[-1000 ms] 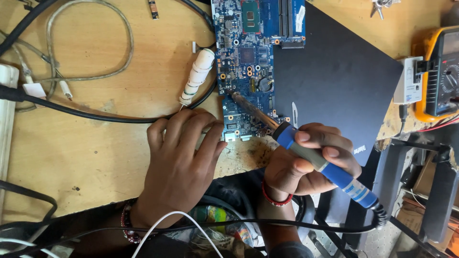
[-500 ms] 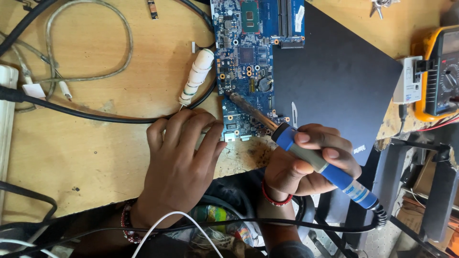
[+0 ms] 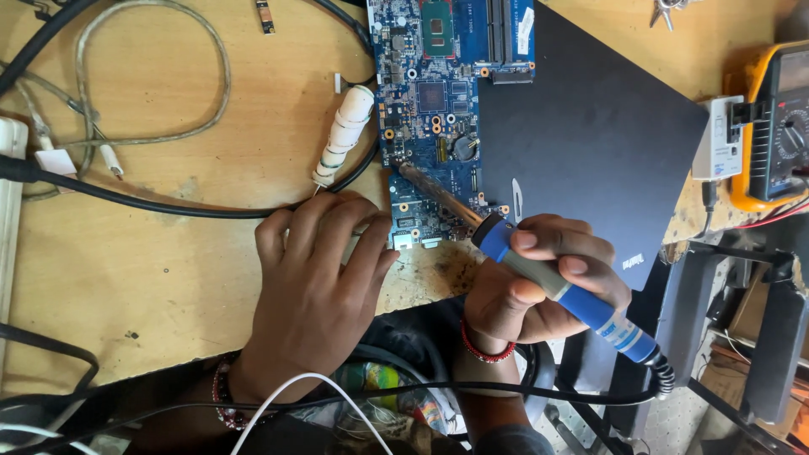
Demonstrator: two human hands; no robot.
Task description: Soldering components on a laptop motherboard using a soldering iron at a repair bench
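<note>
Wooden bench (image 3: 152, 278), scarred and scorched near the front edge, crowded with cables.

Nearest, at the bench edge: left hand (image 3: 316, 291) lying flat, palm down, fingers spread, grasping nothing, fingertips touching the lower left corner of the board (image 3: 434, 126). Beaded bracelet at the wrist. Thin white wire (image 3: 295, 396) and black cords crossing below both forearms.

Just right of that: right hand (image 3: 539, 282) clenched round the soldering iron (image 3: 548, 282), blue-and-grey handle gripped pen-fashion, coiled cord trailing off toward the lower right. Metal shaft angled up and left, tip resting on or just above the blue board near its lower middle; actual contact too small to tell.

Farther out: board lying flat, its right side over or against a closed black laptop (image 3: 590, 135). White ribbed cable sleeve (image 3: 344, 135) just left of the board, thick black cable (image 3: 168, 202) curving beneath it. Grey cable loop (image 3: 152, 76) at far left. Yellow multimeter (image 3: 775, 126) at the far right edge, white adapter (image 3: 716, 139) beside it.

Likely risks: left fingertips near the hot shaft, so a slip could burn them; tip lingering could lift a pad or bridge neighbouring parts; trailing cords could snag the wrist and jerk the iron across the board or onto the laptop lid.
</note>
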